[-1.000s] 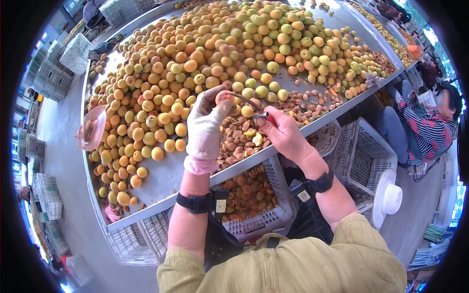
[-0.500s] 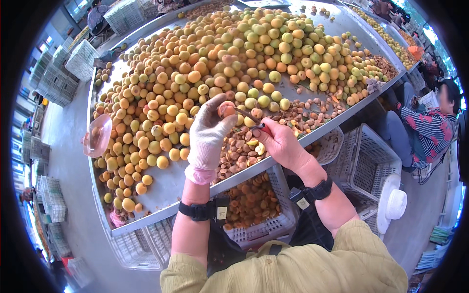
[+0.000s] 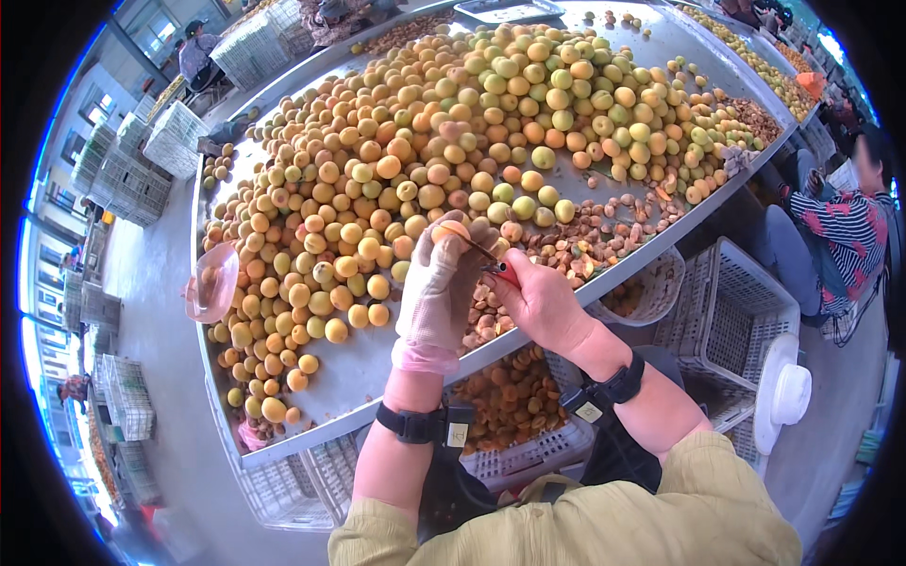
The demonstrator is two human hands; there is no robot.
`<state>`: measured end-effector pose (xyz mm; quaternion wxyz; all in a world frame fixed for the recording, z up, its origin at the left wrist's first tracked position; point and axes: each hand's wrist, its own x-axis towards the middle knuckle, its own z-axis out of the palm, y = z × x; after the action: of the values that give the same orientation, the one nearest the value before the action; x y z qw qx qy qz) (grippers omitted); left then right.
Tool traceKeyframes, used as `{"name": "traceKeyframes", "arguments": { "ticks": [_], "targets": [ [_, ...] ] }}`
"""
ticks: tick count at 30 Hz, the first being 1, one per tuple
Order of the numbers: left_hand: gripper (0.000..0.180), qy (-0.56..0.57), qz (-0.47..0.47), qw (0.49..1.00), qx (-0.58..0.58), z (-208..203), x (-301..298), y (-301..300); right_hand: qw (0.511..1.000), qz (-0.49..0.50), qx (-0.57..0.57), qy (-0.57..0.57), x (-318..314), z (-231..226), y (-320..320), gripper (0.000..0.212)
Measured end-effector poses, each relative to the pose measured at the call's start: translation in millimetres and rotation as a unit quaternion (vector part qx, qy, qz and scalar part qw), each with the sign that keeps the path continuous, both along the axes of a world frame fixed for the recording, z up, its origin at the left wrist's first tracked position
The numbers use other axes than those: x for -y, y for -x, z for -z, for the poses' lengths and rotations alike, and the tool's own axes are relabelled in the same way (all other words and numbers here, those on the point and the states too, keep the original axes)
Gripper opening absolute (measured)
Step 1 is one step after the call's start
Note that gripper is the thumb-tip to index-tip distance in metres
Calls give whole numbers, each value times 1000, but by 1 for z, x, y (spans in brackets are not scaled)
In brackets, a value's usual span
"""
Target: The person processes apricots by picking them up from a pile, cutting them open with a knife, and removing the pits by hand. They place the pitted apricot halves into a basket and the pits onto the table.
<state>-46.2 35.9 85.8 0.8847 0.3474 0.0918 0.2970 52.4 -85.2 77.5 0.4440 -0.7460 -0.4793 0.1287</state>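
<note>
My left hand (image 3: pixel 436 297), in a whitish glove stained at the fingers, is closed around an orange apricot (image 3: pixel 453 230). My bare right hand (image 3: pixel 549 307) grips a small knife (image 3: pixel 508 273) with a red and black handle. Its thin blade points up and left and meets the apricot; how deep it goes I cannot tell. Both hands are over the near edge of a metal table (image 3: pixel 363 354). Beyond them lies a big heap of yellow, orange and greenish apricots (image 3: pixel 368 189). Brown pits (image 3: pixel 486 316) and scraps lie beside and under my hands.
Below the table edge, a crate (image 3: pixel 557 439) holds orange apricot halves (image 3: pixel 510 401). A white basket (image 3: pixel 661 292) and grey crates (image 3: pixel 746 288) stand to the right, with a white hat (image 3: pixel 783 391). A seated person (image 3: pixel 840 245) is at far right. A pink scoop-like container (image 3: pixel 212 283) rests on the table's left rim.
The view has shifted, so the table appears lower and further right. My left hand has turned the apricot, and its fingers now curl behind it. The knife stays in my right hand.
</note>
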Motion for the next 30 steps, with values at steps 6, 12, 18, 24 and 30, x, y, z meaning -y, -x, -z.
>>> {"name": "traceKeyframes", "arguments": {
  "ticks": [6,12,18,24,30],
  "targets": [
    [33,-36,-69,993,-85,9,-4,-2,1000,5,17,18,0,3,-1,26],
    [35,1,-65,997,-51,12,-4,-1,1000,7,6,15,2,5,-3,26],
    [35,2,-71,997,-25,7,-12,-2,994,21,-92,-59,5,3,-11,27],
    [44,-304,-78,925,-214,7,11,-7,940,17,-324,-107,-1,-2,-27,44],
    [53,-252,-52,955,-148,3,18,-8,921,-38,-358,-146,-4,-2,-28,33]
  ]
}}
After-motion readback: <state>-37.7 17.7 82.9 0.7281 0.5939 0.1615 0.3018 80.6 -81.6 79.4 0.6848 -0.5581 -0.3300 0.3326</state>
